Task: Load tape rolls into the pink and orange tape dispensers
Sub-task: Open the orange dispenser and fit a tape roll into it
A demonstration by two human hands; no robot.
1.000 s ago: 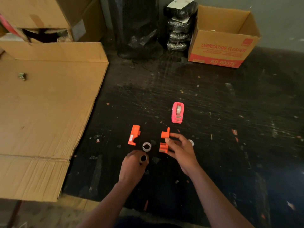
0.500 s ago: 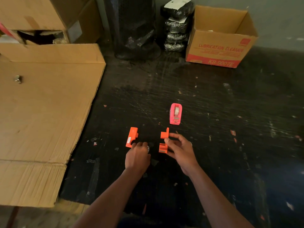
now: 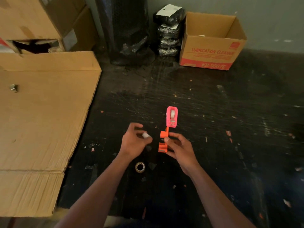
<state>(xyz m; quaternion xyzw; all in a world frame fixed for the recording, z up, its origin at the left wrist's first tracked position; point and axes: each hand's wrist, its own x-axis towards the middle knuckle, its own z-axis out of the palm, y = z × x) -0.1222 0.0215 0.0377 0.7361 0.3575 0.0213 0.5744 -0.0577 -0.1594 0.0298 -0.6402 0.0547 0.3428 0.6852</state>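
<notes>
Right hand (image 3: 178, 148) pinches orange dispenser half (image 3: 163, 140) above black table (image 3: 213, 129). Left hand (image 3: 134, 142) holds small whitish core (image 3: 145, 135) in its fingertips. Tape roll (image 3: 140, 167) lies near left wrist. Pink dispenser (image 3: 171, 116), tape inside, stands just beyond.

The small plastic tape dispenser (image 3: 171, 116) is bright pink, with a pale grey-white roll inside it. The open plastic dispenser half (image 3: 163, 141) is vivid orange. The worn tabletop (image 3: 230, 129) is black, scored with pale scratches and flecked with white and reddish specks. The little tape roll (image 3: 140, 167) lying on it is clear with a dark core. The flat corrugated cardboard sheet (image 3: 41, 129) is plain tan. The open cardboard box (image 3: 212, 43) is tan too, with a red band and red lettering.
</notes>
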